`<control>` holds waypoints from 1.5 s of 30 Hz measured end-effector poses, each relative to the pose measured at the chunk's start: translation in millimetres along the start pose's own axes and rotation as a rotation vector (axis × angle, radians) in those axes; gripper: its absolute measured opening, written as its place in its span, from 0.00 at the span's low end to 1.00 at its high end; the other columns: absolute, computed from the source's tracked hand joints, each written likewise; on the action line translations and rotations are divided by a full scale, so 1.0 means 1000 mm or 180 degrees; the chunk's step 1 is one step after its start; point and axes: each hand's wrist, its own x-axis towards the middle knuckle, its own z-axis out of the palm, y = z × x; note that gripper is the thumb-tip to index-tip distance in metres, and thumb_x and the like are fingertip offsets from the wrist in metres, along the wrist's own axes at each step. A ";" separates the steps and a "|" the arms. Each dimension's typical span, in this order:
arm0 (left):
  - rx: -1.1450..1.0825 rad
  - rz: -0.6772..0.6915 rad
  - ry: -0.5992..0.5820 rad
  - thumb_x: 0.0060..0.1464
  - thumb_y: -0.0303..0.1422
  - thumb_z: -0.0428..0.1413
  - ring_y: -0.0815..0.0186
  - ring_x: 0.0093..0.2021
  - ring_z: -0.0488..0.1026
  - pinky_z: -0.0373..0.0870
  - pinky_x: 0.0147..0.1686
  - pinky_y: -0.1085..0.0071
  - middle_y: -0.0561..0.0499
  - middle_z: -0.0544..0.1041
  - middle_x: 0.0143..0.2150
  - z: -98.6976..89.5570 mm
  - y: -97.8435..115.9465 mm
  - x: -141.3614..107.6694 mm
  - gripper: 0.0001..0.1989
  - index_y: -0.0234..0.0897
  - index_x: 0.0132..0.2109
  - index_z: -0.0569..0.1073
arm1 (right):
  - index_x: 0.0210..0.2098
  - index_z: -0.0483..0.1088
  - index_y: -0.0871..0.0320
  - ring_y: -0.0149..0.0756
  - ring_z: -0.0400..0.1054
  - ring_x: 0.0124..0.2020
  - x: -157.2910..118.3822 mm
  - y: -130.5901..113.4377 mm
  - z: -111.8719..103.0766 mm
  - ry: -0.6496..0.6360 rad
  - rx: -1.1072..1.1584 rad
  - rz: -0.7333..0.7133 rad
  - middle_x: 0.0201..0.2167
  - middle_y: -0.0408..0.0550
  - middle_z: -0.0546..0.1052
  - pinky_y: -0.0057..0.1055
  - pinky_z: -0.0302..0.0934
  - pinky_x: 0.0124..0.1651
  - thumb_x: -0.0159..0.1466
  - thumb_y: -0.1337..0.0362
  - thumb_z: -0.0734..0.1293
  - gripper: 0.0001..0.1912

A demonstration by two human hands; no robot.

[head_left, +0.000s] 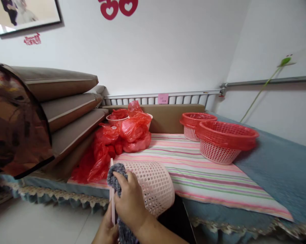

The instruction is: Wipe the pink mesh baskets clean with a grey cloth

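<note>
A pale pink plastic basket (pixel 155 186) with round holes lies on its side at the front edge of the striped cloth, its rim facing left. My right hand (pixel 132 200) presses a fluffy grey cloth (pixel 116 173) against the basket's rim, fingers closed over it. Lower down, my left hand (pixel 107 223) grips the same rim from the left, partly hidden behind the right hand and the cloth. Part of the grey cloth hangs below my right wrist.
Red plastic bags (pixel 135 128) are heaped at the back left by another basket (pixel 117 117). Two bag-lined baskets, one in front (pixel 219 152) and one behind (pixel 191 132), stand right on the striped cloth (pixel 188 169). Stacked cushions (pixel 74 108) rise at left.
</note>
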 end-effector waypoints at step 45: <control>-0.0450 -0.0094 0.0063 0.46 0.44 0.61 0.48 0.56 0.68 0.66 0.55 0.57 0.43 0.72 0.57 0.014 -0.005 0.001 0.36 0.43 0.61 0.61 | 0.54 0.65 0.56 0.42 0.64 0.44 -0.003 0.150 -0.089 0.0527 -0.1576 0.1375 0.40 0.52 0.69 0.35 0.60 0.47 0.55 0.70 0.59 0.27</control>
